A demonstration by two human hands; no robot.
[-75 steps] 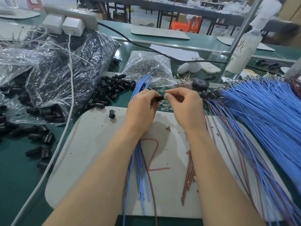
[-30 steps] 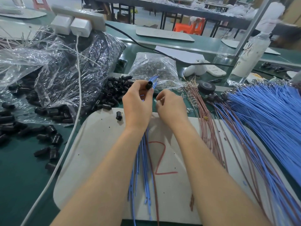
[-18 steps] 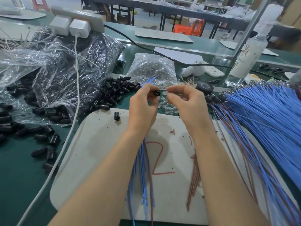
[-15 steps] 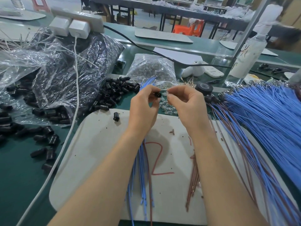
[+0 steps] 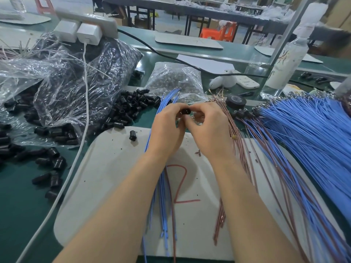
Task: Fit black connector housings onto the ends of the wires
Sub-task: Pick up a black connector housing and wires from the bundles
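**Head view, hands at the far edge of the board.** I am pinching the black connector housing between thumb and forefinger of the left hand, raised above the far edge of the white board. The right hand is meeting it from the right, fingertips curled and pressed together against the housing. I cannot tell whether a wire end is lying between them.

The housing's long axis appears to be running hand to hand, so I am judging the coming push to be a short sideways one led by the right hand. Blue wires are trailing under the left palm, and brown wires are fanning just beside the right hand. Loose housings are lying well to the left, leaving room above the board.
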